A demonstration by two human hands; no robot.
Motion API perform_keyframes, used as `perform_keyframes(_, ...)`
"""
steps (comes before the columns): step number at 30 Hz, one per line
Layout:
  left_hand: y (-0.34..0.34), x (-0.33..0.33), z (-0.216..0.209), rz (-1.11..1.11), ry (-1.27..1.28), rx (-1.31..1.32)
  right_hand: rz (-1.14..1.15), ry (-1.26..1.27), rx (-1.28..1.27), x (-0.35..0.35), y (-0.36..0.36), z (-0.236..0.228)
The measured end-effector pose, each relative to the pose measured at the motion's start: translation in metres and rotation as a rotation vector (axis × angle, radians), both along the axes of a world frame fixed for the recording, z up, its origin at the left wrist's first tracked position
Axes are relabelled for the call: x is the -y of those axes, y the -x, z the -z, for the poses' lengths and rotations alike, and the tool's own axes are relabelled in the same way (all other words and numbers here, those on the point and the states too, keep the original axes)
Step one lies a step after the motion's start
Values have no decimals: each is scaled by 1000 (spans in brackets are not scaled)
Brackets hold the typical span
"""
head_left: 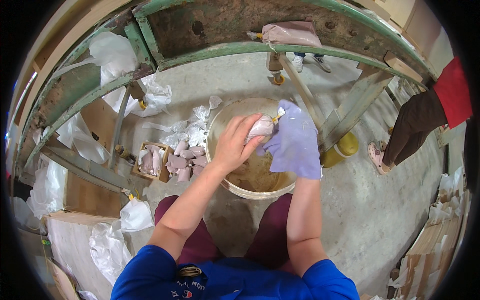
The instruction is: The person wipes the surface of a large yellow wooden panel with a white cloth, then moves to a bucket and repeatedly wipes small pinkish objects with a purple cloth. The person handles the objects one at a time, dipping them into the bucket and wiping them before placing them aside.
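My left hand (235,142) is closed around a small clear bag of pinkish material (261,129), its neck tied with a yellow band. A light purple cloth (296,142) covers my right hand down to the wrist and hides its fingers. Cloth and bag meet at the tied end. Both hands are above a large round tub (218,180) with brown residue inside. Left of the tub, several filled pinkish bags (186,159) lie in a pile on the floor. More of them stand in a small wooden box (162,172).
A green metal frame (220,51) arches across the far side, with a larger filled bag (292,35) on it. Crumpled plastic (187,131) lies beyond the pile. A yellow-green container (345,147) stands right of the tub. Another person's legs (415,125) are at the right.
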State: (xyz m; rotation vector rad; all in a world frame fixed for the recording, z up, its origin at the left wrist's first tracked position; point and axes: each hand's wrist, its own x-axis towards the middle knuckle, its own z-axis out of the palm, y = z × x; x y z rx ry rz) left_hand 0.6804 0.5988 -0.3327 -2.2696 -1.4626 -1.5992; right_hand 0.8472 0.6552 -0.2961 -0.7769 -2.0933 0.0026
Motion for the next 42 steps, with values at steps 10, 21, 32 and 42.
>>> perform_keyframes(10,-1,5,-2,87,98,158,153,411,-341,-11,8,35)
perform_keyframes(21,7,4,-2,83,49,-36,308,234,291,5,16,1)
perform_keyframes(32,15,-2,-3,11,18,-124,243,9,183,-4,17,26)
perform_keyframes(42,25,-5,-4,-11,-4,-244,304,142,285,-3,15,22)
